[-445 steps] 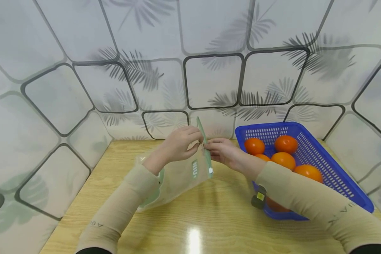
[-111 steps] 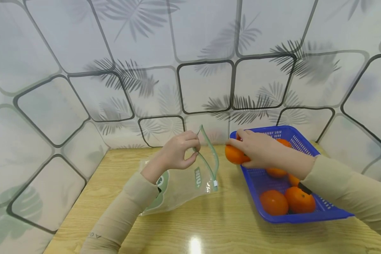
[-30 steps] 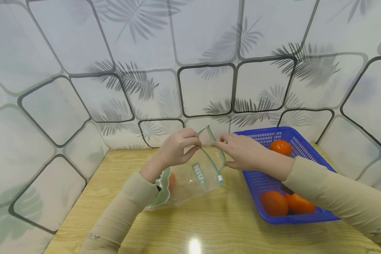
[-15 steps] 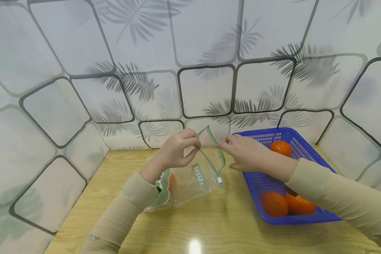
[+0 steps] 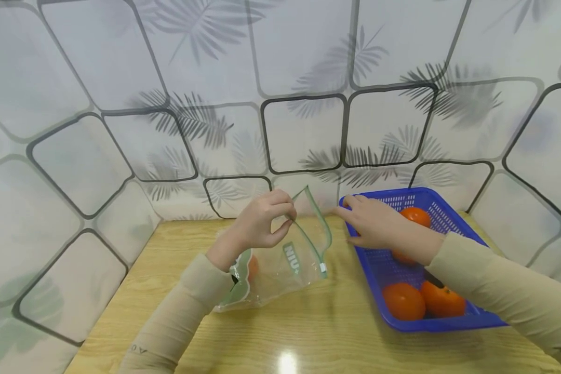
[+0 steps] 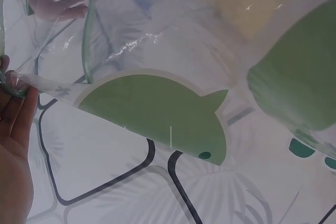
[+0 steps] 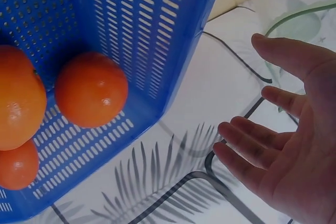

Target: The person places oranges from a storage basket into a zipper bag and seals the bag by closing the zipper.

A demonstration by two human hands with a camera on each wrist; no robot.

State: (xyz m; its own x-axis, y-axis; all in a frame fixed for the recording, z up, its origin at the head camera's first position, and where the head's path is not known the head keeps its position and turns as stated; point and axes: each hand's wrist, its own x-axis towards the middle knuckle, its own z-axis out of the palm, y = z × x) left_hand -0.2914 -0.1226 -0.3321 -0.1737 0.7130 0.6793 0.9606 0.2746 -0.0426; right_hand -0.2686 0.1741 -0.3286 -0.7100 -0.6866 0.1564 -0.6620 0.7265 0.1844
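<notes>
My left hand (image 5: 264, 218) pinches the rim of a clear zip bag (image 5: 280, 275) with green prints and a white slider. The bag's mouth gapes toward the right, and an orange fruit (image 5: 253, 267) shows through the plastic at its left end. In the left wrist view the fingers (image 6: 18, 114) hold the green-edged rim. My right hand (image 5: 376, 221) hovers by the near left edge of a blue basket (image 5: 364, 280). The right wrist view shows this hand (image 7: 278, 135) with spread fingers and nothing in it, beside the basket wall.
Several orange fruits lie in the basket, such as a front one (image 5: 404, 301) and a back one (image 5: 416, 215). The wooden table (image 5: 243, 343) runs back to a wall (image 5: 304, 130) covered in leaf-patterned sheeting.
Since several seconds ago, the fruit from my right hand has gone into the bag. My right hand has just drawn away from the bag's mouth toward the basket. My left hand stays put.
</notes>
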